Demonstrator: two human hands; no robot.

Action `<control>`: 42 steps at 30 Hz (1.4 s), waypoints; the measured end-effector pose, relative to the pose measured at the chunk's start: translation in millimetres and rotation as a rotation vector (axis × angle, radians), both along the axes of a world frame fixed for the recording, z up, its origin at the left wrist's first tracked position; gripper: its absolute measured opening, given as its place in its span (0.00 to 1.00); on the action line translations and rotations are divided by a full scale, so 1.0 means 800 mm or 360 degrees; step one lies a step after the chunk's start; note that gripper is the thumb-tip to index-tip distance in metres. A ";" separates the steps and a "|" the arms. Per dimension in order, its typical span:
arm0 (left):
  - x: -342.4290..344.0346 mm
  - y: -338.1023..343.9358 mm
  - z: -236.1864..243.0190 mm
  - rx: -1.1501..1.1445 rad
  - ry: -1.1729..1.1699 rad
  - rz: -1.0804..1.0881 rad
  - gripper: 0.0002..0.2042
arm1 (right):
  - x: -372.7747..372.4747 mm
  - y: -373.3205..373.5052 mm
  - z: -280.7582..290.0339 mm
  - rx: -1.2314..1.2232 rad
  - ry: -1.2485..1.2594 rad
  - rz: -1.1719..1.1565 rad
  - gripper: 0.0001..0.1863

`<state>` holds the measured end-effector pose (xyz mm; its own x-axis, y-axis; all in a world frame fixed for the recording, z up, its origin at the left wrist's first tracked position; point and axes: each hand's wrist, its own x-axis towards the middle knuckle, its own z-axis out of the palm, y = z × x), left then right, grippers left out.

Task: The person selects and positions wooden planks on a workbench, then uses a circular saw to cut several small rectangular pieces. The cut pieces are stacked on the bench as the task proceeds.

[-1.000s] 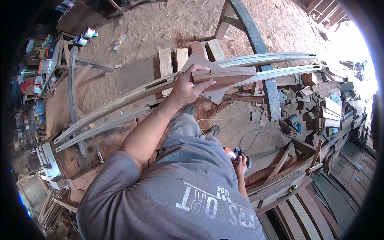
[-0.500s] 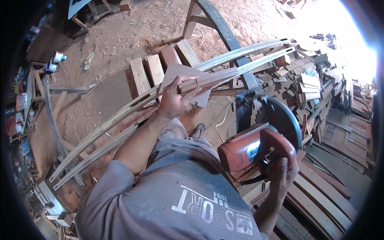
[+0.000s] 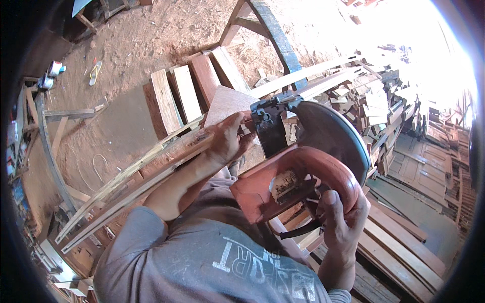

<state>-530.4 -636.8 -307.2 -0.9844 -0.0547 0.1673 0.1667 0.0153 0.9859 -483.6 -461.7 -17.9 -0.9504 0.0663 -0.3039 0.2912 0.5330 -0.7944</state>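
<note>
My right hand [image 3: 344, 217] is wrapped around the rear handle of a red circular saw [image 3: 252, 194]. Its round dark blade guard [image 3: 336, 134] faces away from me, and its metal base plate [image 3: 273, 123] is at the left end of my left hand's wood. My left hand [image 3: 228, 141] is closed on short brown wooden strips [image 3: 247, 122], now mostly hidden behind the fingers and saw. Beneath that hand lies a thin square board [image 3: 227, 101], resting across long pale wooden rails [image 3: 121, 189]. I cannot tell whether the blade touches the wood.
A blue-grey trestle beam [image 3: 278, 40] supports the rails at the far side, and another trestle [image 3: 53, 136] stands left. Several planks [image 3: 187, 96] lie on the dusty floor. Offcuts [image 3: 374, 108] are heaped at the right, with long boards [image 3: 399, 247] by my right arm.
My right hand has brought the circular saw left and up, close to my left hand. The saw now covers part of the wooden strips. My left hand still grips them.
</note>
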 end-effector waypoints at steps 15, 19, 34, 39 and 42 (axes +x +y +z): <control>-0.010 -0.003 -0.010 -0.0280 0.0304 0.0099 0.16 | -0.026 -0.021 -0.002 -0.0006 -0.0006 0.0075 0.22; -0.008 -0.004 -0.003 -0.0369 0.0302 0.0090 0.15 | -0.030 -0.024 0.002 -0.0039 -0.0043 0.0073 0.23; -0.009 0.000 -0.002 -0.0211 0.0274 0.0126 0.15 | -0.033 -0.028 0.000 -0.0054 -0.0036 0.0055 0.23; -0.007 -0.004 0.006 -0.0265 0.0265 0.0103 0.14 | -0.034 -0.031 0.003 -0.0067 -0.0081 0.0048 0.23; -0.008 -0.002 0.004 -0.0189 0.0273 0.0109 0.14 | -0.034 -0.028 0.009 -0.0152 -0.0194 0.0004 0.23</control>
<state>-536.5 -638.6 -304.3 -0.9357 -0.0905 0.3411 0.3262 0.1468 0.9338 -510.5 -484.3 -10.6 -0.9062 0.0293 -0.4219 0.3874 0.4577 -0.8003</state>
